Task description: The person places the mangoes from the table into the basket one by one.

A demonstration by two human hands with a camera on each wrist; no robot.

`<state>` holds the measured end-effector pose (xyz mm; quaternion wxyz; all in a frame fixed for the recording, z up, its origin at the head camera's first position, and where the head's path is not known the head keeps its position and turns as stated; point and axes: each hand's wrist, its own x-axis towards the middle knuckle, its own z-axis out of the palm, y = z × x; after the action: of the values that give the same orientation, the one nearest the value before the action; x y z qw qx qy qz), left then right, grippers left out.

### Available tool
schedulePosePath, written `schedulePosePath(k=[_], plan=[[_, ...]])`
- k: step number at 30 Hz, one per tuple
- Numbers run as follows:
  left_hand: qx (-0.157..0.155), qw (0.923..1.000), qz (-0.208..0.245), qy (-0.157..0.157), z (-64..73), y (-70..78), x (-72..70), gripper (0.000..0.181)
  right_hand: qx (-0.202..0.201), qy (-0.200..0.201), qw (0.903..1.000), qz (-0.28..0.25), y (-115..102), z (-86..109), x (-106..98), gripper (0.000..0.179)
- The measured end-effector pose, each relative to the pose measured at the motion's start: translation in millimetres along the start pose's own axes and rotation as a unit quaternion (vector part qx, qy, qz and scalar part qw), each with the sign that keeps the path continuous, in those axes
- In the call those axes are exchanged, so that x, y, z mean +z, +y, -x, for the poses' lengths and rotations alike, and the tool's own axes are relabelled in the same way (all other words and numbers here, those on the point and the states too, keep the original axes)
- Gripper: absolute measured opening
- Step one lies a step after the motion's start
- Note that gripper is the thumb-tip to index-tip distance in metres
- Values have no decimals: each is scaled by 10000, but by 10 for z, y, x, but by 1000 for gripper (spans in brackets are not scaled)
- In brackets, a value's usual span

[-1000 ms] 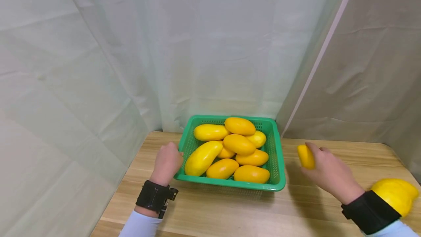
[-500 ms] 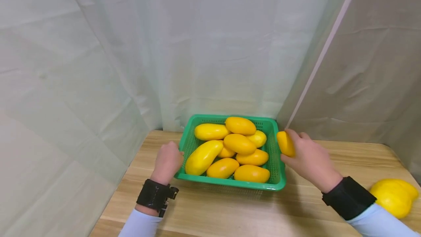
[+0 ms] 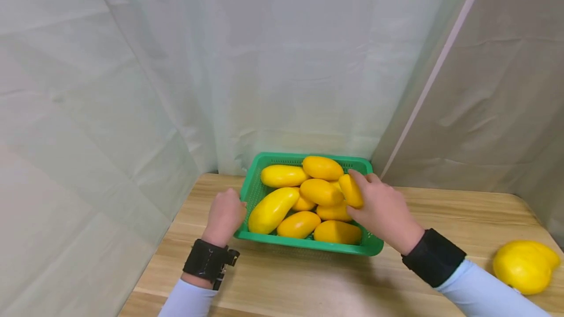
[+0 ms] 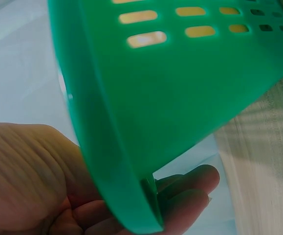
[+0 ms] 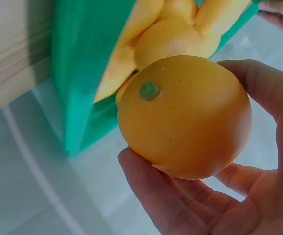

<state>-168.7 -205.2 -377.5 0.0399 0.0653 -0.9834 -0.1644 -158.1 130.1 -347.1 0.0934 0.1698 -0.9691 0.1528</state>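
A green plastic basket (image 3: 308, 245) with perforated walls holds several yellow-orange mangoes (image 3: 298, 224), piled loosely. My left hand (image 3: 223, 216) grips the basket's left rim; the left wrist view shows its fingers (image 4: 190, 200) curled under the rim. Over the right side of the basket, my right hand (image 3: 382, 209) holds another mango (image 3: 351, 192) between thumb and fingers. That mango's stem end, with a small green nub, faces the right wrist camera. It hides part of the fruit beneath it in the head view.
A large, lumpy yellow fruit (image 3: 523, 267) lies on the wooden table (image 3: 462, 219) at the far right. Pale curtains (image 3: 291, 72) hang close behind the basket and on the left side. A darker grey curtain (image 3: 484, 111) is on the right.
My right hand has carried the mango leftward from beside the basket, across its right rim, to above the fruit inside. The left hand has stayed at the left rim.
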Motion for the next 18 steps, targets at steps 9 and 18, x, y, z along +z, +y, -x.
schedulePosePath(k=[9,18], plan=[[-42,10000,35,-29,15,2,-9,22,-335,-127,9993,100,-251,-52,103,77],[-27,10000,60,-27,8,-5,-7,22,-790,-291,9960,303,-464,-108,214,79]])
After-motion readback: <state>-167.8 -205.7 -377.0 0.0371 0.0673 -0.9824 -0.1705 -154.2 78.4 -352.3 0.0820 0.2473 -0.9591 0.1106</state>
